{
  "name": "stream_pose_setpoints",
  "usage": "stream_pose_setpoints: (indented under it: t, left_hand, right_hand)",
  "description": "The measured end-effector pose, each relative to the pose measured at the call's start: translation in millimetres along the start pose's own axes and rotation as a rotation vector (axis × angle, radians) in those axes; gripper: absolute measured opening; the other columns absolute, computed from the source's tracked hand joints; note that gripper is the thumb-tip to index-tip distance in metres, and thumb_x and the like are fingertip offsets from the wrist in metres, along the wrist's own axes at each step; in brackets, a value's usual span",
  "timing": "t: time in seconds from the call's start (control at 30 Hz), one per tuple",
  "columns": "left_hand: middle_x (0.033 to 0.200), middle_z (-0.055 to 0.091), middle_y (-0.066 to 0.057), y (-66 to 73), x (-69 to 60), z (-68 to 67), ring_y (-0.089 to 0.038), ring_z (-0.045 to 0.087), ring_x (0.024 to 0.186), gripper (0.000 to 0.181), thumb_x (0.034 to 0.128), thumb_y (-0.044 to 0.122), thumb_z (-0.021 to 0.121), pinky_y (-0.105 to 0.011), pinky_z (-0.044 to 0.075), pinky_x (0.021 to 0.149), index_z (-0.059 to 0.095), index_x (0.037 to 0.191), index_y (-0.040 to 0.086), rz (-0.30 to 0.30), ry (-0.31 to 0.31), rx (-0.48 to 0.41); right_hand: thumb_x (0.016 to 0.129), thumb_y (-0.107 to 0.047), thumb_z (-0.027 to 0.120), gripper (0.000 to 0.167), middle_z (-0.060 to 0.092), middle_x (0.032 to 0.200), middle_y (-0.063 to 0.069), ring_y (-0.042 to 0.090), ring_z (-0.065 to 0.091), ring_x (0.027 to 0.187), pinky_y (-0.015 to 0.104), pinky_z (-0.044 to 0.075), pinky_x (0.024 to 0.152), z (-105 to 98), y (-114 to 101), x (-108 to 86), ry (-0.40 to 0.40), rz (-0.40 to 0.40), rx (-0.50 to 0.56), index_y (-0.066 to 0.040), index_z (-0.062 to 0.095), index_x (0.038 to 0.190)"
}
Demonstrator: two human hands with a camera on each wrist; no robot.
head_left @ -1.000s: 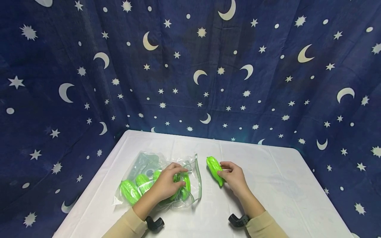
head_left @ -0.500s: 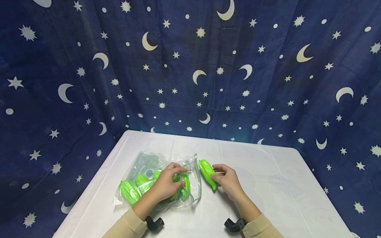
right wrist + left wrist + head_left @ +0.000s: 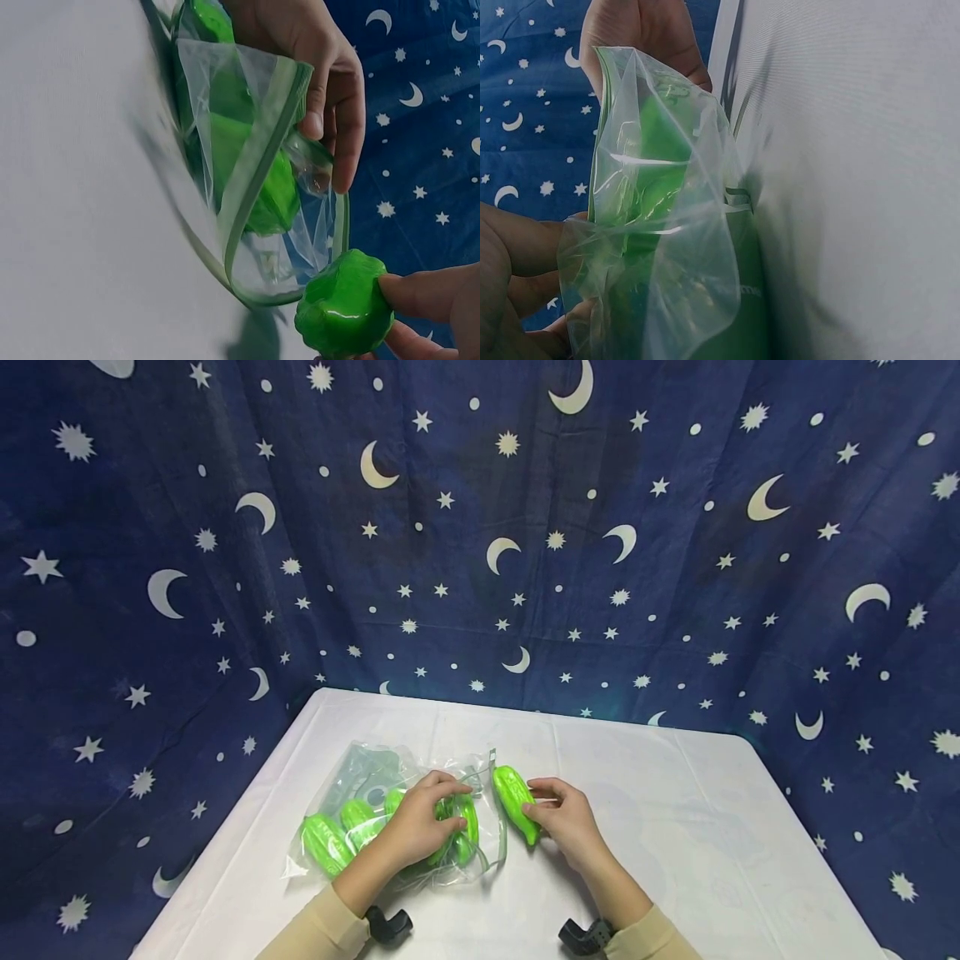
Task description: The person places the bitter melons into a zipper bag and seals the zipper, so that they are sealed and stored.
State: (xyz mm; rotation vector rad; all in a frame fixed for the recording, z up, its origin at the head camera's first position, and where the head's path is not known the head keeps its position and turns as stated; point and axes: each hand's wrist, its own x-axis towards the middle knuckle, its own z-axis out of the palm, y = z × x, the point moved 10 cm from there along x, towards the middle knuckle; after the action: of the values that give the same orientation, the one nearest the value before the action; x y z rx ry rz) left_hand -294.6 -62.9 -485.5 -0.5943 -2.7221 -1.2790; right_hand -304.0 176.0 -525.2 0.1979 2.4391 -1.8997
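Observation:
A clear zip bag [image 3: 491,860] lies on the table with several bright green ribbed toy bitter melons [image 3: 326,843] inside. Over the bag's upper side, near its mouth, my left hand [image 3: 423,818] grips the film with curved fingers and thumb. In the right wrist view the green-edged mouth [image 3: 259,161] gapes. My right hand [image 3: 566,818] pinches another toy bitter melon [image 3: 516,802] between thumb and fingers, right beside that mouth. The melon's blunt end faces the viewer in the right wrist view, at the lower rim of the opening; whether it touches the rim I cannot tell.
A white cloth covers the table [image 3: 675,827]. Behind it and along both sides hangs a dark blue curtain [image 3: 450,552] with moons and stars. Black wrist mounts [image 3: 388,927] sit below each hand, near the beige sleeves [image 3: 318,927].
My right hand has carried the toy bitter melon leftward and slightly nearer to me, up to the bag's mouth. The left hand and the bag have stayed almost still.

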Motion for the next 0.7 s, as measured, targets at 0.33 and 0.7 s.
stream_pose_setpoints:
  t: [0.33,0.7]
  left_hand:
    - [0.127,0.066,0.004,2.9,-1.0,-1.4,-0.026,0.067,0.125,0.045,0.0884,0.009,0.086,-0.054,0.056,0.109,0.076,0.131,0.015,0.004,0.002,-0.017]
    - [0.127,0.066,0.003,7.9,-3.0,-4.4,-0.025,0.066,0.125,0.044,0.0884,0.010,0.086,-0.053,0.055,0.108,0.076,0.131,0.016,0.024,0.006,-0.032]
  right_hand:
    - [0.085,-0.003,0.082,0.043,0.071,0.122,0.019,0.021,0.071,0.093,0.031,0.063,0.069,20.8,-1.0,-2.9,-0.064,-0.010,0.003,-0.002,0.072,0.127]
    - [0.087,-0.005,0.083,0.043,0.073,0.121,0.020,0.020,0.073,0.092,0.032,0.065,0.071,40.1,-1.8,2.8,-0.099,-0.030,-0.012,0.002,0.070,0.128]
